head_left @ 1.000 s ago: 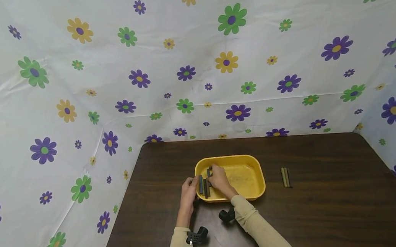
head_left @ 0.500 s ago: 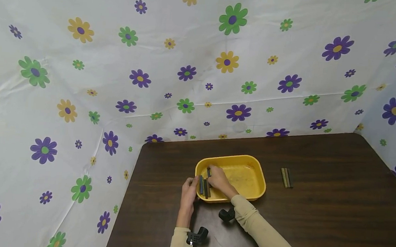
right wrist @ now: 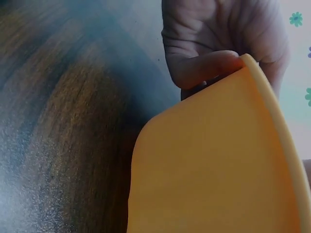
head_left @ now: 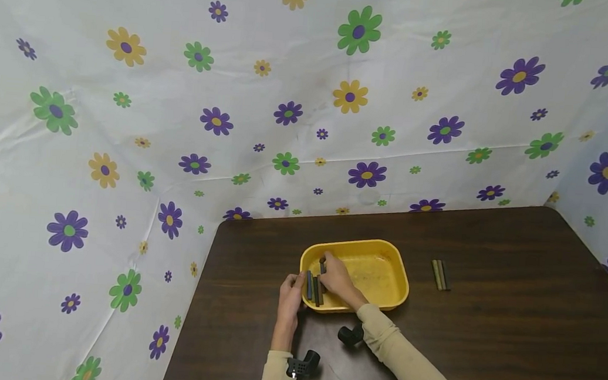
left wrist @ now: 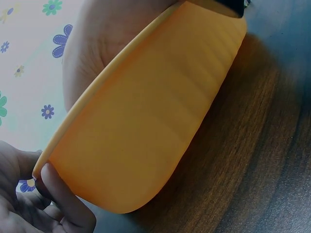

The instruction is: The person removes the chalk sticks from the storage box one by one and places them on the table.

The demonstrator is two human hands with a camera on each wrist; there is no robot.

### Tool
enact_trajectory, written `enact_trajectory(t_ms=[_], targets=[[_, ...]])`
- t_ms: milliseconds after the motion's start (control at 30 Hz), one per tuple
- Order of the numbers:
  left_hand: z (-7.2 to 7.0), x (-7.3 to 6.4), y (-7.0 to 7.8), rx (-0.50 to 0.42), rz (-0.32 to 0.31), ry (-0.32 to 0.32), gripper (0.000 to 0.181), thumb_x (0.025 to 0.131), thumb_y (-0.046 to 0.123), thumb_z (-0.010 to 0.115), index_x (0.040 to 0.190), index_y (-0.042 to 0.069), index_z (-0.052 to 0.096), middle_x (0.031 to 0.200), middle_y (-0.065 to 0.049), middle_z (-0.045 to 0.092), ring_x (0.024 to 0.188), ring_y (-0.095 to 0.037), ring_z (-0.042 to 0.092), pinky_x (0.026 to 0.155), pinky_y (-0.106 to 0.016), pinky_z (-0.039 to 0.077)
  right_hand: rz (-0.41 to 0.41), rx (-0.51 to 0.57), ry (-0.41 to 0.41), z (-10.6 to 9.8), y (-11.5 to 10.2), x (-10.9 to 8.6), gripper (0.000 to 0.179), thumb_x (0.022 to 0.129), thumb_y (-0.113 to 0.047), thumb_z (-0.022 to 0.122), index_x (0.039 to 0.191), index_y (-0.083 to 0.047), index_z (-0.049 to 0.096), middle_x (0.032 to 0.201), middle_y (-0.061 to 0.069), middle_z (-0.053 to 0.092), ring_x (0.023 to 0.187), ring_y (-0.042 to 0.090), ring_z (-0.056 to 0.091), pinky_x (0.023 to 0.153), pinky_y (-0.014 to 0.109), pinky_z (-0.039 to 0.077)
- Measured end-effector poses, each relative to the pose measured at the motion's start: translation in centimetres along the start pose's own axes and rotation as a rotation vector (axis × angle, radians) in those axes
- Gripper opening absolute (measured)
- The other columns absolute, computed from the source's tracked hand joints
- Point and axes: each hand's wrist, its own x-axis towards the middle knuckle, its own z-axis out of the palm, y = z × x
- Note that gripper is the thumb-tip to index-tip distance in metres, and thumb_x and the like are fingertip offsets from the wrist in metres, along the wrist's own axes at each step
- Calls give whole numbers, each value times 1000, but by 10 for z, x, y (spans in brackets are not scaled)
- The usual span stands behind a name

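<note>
1. Two hands are at the yellow tub (head_left: 375,271): our left hand (head_left: 290,295) is clamped on the rim at its left end.
2. Our right hand (head_left: 336,276) is inside the tub's left part, fingers bent beside a grey stick (head_left: 322,268); we cannot tell whether they pinch it (the hand hides too much).
3. A blue stick (head_left: 309,285) and darker sticks (head_left: 316,291) lie side by side in the tub's left end.
4. Three more sticks (head_left: 440,275) lie on the table (head_left: 512,322), right of the tub and apart from it.
5. To do this well, we would judge, our left grip should stop the tub sliding while our right fingertips work gently, lining the stick up without nudging its neighbours askew.
</note>
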Motion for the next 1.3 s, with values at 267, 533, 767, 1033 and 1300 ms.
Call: enact_trajectory(t_ms=[267,533,767,1033,1300], targets=[[0,1,-1,-11,-7,-6,32,109,34,56,102,3,57,77,-4,50,56,-11,43,50,-24,38,-31,121,26,-12,8,-2,36,78,15,70,112,5,66,87,15,71,76,25,68,60,33,52],[1,1,-2,-3,7,2,36,109,36,55,106,0,58,79,-3,50,59,-12,45,51,-25,39,69,303,1,-37,10,-10,36,86,8,74,121,2,69,93,14,73,75,24,71,63,39,58],[1,1,-2,1,-3,7,34,110,34,55,105,0,58,80,-5,50,60,-13,46,52,-25,39,111,467,-50,-68,14,-17,41,92,7,68,133,6,62,109,25,69,86,29,71,76,45,61],[1,1,-1,0,-2,13,33,110,33,55,105,0,58,80,-6,50,60,-13,46,51,-25,39,105,523,-57,-98,16,-24,44,93,6,68,136,8,59,114,30,67,90,30,71,79,45,61],[1,0,0,-18,14,-2,32,110,29,55,103,-2,58,76,-6,50,55,-12,44,50,-24,38,108,583,-66,-124,13,-34,46,96,3,67,140,9,54,122,33,62,98,36,69,84,46,60]])
